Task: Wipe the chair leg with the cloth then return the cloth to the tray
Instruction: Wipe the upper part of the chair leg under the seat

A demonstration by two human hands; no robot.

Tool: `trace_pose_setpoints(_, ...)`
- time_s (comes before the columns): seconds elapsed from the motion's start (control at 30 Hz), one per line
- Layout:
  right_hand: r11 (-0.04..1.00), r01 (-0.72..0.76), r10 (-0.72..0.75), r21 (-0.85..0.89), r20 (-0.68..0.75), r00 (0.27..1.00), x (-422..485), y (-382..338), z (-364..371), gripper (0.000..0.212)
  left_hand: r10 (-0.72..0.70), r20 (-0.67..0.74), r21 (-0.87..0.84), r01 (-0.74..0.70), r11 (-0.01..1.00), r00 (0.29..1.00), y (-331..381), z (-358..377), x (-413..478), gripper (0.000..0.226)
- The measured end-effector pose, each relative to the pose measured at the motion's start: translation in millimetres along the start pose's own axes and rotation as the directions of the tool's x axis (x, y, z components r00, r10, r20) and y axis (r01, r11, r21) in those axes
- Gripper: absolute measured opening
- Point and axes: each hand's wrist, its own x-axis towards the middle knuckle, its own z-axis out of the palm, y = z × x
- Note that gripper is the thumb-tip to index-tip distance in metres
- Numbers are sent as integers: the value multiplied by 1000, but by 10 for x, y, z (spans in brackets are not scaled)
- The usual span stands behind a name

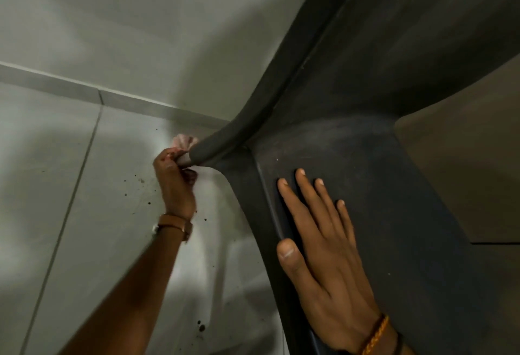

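Note:
A dark grey plastic chair (380, 135) fills the right side of the head view, seen from above. One chair leg (222, 143) reaches down to the left, its foot near the floor. My left hand (174, 180) is closed around a pale pink cloth (184, 141), pressing it against the foot of that leg; most of the cloth is hidden by the fingers and the leg. My right hand (318, 253) lies flat, fingers spread, on the chair's dark surface and holds nothing. No tray is in view.
Pale grey floor tiles (84, 186) with dark specks (140, 183) lie under my left arm. A skirting strip (112, 96) runs along the white wall (140, 17) behind. A brownish surface (464, 172) shows at right beyond the chair.

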Motion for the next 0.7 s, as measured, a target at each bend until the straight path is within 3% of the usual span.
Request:
trace_pose_setpoints(0.07, 1000, 4, -4, 2, -7, 1000, -8, 9, 8, 71, -31, 38, 74, 28, 997, 999, -263, -226, 358, 37)
trace_pose_setpoints(0.17, 1000, 11, -11, 12, -15, 1000, -7, 18, 20, 70, -121, 73, 324, 92, 942, 990, -500, -489, 838, 41)
trace_pose_setpoints(0.27, 1000, 18, -17, 24, -25, 1000, -9, 42, 38, 70, -265, 86, 261, 235, 936, 960, -633, -605, 1081, 42)
trace_pose_setpoints(0.43, 1000, 11, -10, 17, -18, 1000, 3, 36, 22, 74, -309, 27, 164, 300, 940, 951, -362, -433, 729, 60)
trace_pose_setpoints(0.5, 1000, 8, -8, 12, -11, 1000, 4, 32, 18, 76, -269, 28, 80, 266, 961, 963, -172, -290, 402, 60)
trace_pose_setpoints(0.6, 1000, 0, 0, 25, -11, 1000, 5, 17, 13, 75, -73, 125, -66, 82, 994, 990, 166, -57, -248, 57)
trace_pose_setpoints(0.7, 1000, -8, 8, 23, 0, 1000, 9, 2, 15, 74, 82, 182, -251, -35, 967, 980, 291, 166, -602, 74)
